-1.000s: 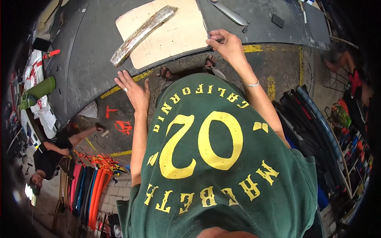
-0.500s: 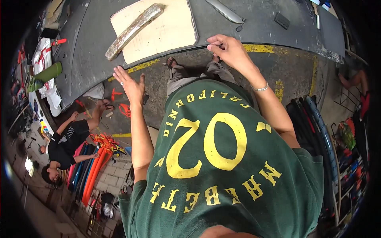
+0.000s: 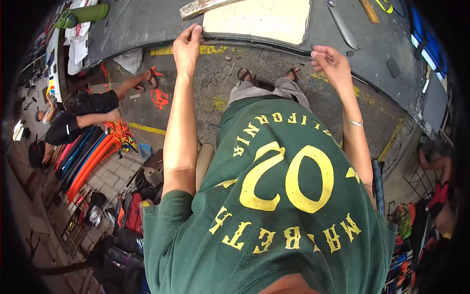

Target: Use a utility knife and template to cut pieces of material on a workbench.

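Observation:
My left hand [image 3: 186, 51] is at the near left corner of a pale, round-cornered board [image 3: 257, 24] on the dark worktable [image 3: 137, 29]. Its thumb and fingers are pressed together; what they hold, if anything, is too small to make out. By the table's near edge, right of the board, my right hand [image 3: 335, 71] has its fingers bent toward the thumb, and anything between them is hidden. A long bar in shiny wrapping [image 3: 205, 7] lies across the board's far left part. A serrated blade [image 3: 343, 27] rests on the table to the right.
A small dark block [image 3: 392, 67] and a wooden handle [image 3: 368, 11] lie on the table's right side. At the left are a green roll [image 3: 85, 14] and white plastic bags [image 3: 76, 49]. Another person [image 3: 93, 105] sits near orange strips [image 3: 117, 134]. Wrapped bundles [image 3: 120, 264] fill the lower left.
The view has turned, so the table and board appear further right and up. My left hand has gone from spread fingers to a pinch at the board's corner. My right hand stays bent-fingered.

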The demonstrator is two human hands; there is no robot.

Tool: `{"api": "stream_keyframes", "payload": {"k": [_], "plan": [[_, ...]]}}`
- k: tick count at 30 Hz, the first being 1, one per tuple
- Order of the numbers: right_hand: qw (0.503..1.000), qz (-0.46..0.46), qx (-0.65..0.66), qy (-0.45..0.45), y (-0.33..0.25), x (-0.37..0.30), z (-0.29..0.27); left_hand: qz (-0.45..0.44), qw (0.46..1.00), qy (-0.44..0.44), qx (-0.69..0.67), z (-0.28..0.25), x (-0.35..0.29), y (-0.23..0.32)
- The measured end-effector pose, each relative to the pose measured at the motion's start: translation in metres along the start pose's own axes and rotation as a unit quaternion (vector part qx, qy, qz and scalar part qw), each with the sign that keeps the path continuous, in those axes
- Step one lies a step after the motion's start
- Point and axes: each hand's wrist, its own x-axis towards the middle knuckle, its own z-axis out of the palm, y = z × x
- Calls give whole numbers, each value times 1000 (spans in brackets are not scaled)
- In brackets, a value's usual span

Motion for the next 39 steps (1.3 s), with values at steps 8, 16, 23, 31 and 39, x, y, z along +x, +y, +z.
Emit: {"api": "stream_keyframes", "payload": {"k": [8, 16, 23, 31, 39], "plan": [[985, -20, -52, 165, -2, 34, -5, 5, 999, -41, 9, 39, 14, 12], [981, 21, 8, 195, 7, 47, -41, 44, 996, -70, -26, 77, 17, 16], [978, 41, 21, 205, 13, 40, -52, 122, 990, -66, -14, 98, 11, 4], [959, -12, -28, 283, 24, 20, -56, 99, 987, -117, -56, 93, -9, 22], [908, -198, -212, 303, -61, 34, -51, 71, 989, -120, -44, 65, -42, 36]]}}
